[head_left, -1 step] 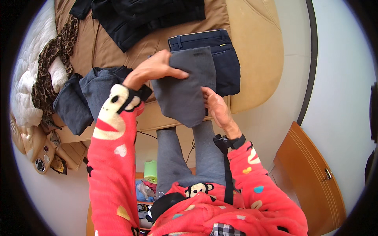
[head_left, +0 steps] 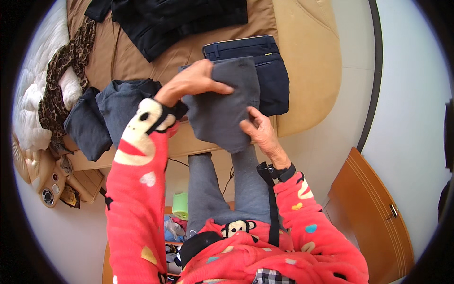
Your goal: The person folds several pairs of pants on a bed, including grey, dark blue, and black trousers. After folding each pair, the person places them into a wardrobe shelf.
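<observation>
A folded dark grey garment [head_left: 221,111] hangs in front of me at the bed's near edge, partly over folded navy trousers [head_left: 273,85]. My left hand [head_left: 196,83] holds its upper left part, thumb across the front and the other fingers mostly hidden. At the garment's right edge is my right hand [head_left: 264,133], thumb and forefinger spread apart against the cloth. Left of these lie two more folded garments, a blue-grey one [head_left: 118,102] and a darker one [head_left: 87,128].
Black clothing [head_left: 175,23] lies farther back on the brown bed sheet [head_left: 132,68]. A leopard-print cloth [head_left: 54,94] and a white quilt [head_left: 35,109] are at left. Near my legs stands a green roll-shaped object [head_left: 180,205]. A wooden panel [head_left: 371,208] is at right.
My right hand's fingers have come from the garment's edge to its front and spread. My left hand has shifted slightly to the right on the cloth.
</observation>
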Demonstrator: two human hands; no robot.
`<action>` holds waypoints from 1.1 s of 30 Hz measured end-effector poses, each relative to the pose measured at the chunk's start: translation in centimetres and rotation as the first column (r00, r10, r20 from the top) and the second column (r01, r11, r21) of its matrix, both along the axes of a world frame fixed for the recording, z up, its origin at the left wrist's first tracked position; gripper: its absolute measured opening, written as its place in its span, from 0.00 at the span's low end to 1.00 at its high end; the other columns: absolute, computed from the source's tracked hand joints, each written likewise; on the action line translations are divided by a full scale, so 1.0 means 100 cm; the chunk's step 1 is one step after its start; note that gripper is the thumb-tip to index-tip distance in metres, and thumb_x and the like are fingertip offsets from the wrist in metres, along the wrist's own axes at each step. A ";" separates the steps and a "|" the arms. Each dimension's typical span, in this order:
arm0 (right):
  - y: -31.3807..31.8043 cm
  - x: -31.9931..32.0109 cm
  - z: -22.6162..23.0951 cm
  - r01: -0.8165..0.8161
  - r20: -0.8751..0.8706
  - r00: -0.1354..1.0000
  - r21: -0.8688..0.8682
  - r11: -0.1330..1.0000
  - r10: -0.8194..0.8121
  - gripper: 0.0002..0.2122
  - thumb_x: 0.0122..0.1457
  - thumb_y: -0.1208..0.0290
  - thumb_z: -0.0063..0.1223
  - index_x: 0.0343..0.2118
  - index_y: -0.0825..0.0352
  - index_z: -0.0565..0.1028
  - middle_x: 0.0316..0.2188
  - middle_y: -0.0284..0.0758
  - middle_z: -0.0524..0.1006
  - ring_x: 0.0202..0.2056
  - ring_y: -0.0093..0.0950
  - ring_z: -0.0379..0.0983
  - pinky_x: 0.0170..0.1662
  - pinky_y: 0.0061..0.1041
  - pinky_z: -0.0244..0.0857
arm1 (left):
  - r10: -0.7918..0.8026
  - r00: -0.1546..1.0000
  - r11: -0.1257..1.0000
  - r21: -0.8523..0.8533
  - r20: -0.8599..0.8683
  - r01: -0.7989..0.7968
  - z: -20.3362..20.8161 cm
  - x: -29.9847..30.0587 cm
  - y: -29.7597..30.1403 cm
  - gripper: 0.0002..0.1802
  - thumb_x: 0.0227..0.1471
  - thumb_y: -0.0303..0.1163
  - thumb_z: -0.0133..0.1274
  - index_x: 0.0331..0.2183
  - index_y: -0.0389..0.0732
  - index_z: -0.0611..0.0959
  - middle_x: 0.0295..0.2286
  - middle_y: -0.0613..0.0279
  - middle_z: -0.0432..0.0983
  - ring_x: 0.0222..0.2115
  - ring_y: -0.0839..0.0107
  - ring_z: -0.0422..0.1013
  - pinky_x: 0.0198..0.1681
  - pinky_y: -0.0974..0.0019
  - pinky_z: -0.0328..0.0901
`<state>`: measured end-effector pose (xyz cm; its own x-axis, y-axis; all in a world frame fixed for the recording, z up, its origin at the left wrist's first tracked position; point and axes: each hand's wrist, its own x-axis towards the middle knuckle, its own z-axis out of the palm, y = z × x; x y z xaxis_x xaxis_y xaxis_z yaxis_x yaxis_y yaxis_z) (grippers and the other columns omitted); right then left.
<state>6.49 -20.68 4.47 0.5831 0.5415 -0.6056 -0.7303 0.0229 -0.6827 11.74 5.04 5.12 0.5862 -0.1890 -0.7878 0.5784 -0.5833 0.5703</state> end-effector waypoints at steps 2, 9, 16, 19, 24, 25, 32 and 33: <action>-0.004 0.005 -0.005 -0.052 0.205 0.974 -0.234 0.971 0.101 0.15 0.59 0.68 0.57 0.45 0.72 0.72 0.41 0.36 0.75 0.41 0.22 0.69 0.45 0.22 0.64 | -0.062 0.967 0.994 0.099 0.248 0.038 -0.011 0.006 -0.025 0.30 0.39 0.47 0.67 0.37 0.30 0.81 0.30 0.47 0.80 0.30 0.56 0.76 0.38 0.65 0.68; -0.013 0.017 -0.053 0.251 0.576 0.746 -0.709 0.659 0.335 0.25 0.47 0.64 0.67 0.44 0.72 0.68 0.37 0.42 0.68 0.41 0.39 0.69 0.46 0.35 0.65 | 0.349 0.543 0.607 0.258 0.764 -0.752 -0.041 -0.081 -0.024 0.29 0.48 0.40 0.62 0.46 0.33 0.73 0.43 0.46 0.70 0.46 0.55 0.67 0.50 0.58 0.63; -0.017 0.027 -0.066 -0.168 0.131 0.964 -0.381 0.909 0.233 0.29 0.49 0.61 0.68 0.48 0.76 0.70 0.44 0.43 0.77 0.43 0.28 0.73 0.48 0.26 0.67 | 0.872 0.489 0.477 0.200 0.011 -0.856 -0.084 -0.163 -0.030 0.47 0.41 0.61 0.64 0.48 0.27 0.74 0.41 0.50 0.76 0.41 0.65 0.72 0.45 0.65 0.66; -0.016 0.034 -0.061 -0.296 0.007 0.948 -0.347 0.890 0.318 0.29 0.49 0.65 0.67 0.51 0.76 0.69 0.46 0.40 0.76 0.45 0.28 0.72 0.51 0.26 0.64 | 0.919 0.345 0.341 -0.057 -0.190 -0.938 -0.083 -0.166 -0.028 0.47 0.39 0.55 0.67 0.49 0.25 0.73 0.42 0.48 0.76 0.42 0.65 0.73 0.47 0.66 0.67; -0.025 0.045 -0.024 -0.315 -0.114 0.948 -0.213 0.925 0.297 0.31 0.49 0.67 0.66 0.54 0.75 0.67 0.50 0.40 0.73 0.49 0.29 0.70 0.55 0.28 0.60 | 0.889 0.235 0.088 -0.356 -0.394 -0.930 -0.051 -0.166 -0.036 0.37 0.42 0.39 0.68 0.50 0.30 0.73 0.43 0.53 0.76 0.42 0.67 0.73 0.49 0.66 0.66; -0.025 0.046 -0.014 -0.326 -0.115 0.945 -0.209 0.922 0.308 0.31 0.49 0.67 0.66 0.54 0.74 0.66 0.51 0.39 0.73 0.50 0.29 0.69 0.56 0.28 0.60 | 0.899 0.266 0.128 -0.372 -0.347 -0.919 -0.043 -0.168 -0.037 0.34 0.44 0.36 0.66 0.50 0.31 0.73 0.44 0.55 0.76 0.43 0.69 0.72 0.51 0.66 0.65; 0.033 -0.007 0.062 -0.461 -0.086 0.887 -0.194 0.866 0.453 0.34 0.47 0.73 0.68 0.57 0.72 0.62 0.52 0.39 0.71 0.53 0.30 0.68 0.58 0.30 0.59 | 0.974 0.228 0.216 -0.278 -0.014 -0.936 0.053 -0.242 0.034 0.45 0.41 0.32 0.69 0.57 0.28 0.65 0.51 0.46 0.68 0.53 0.66 0.65 0.56 0.64 0.61; 0.047 -0.023 0.073 -0.441 -0.066 0.897 -0.155 0.884 0.436 0.33 0.48 0.75 0.67 0.56 0.72 0.63 0.52 0.39 0.72 0.52 0.29 0.68 0.58 0.29 0.60 | 0.977 0.211 0.200 -0.275 -0.011 -0.940 0.073 -0.256 0.050 0.45 0.41 0.32 0.69 0.57 0.28 0.64 0.50 0.47 0.69 0.52 0.65 0.65 0.56 0.64 0.61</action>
<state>4.21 -15.97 11.81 0.2903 0.6311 -0.7193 -0.6590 -0.4132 -0.6285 -13.85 10.08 12.37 0.5115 0.4816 -0.7117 0.5188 0.4872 0.7025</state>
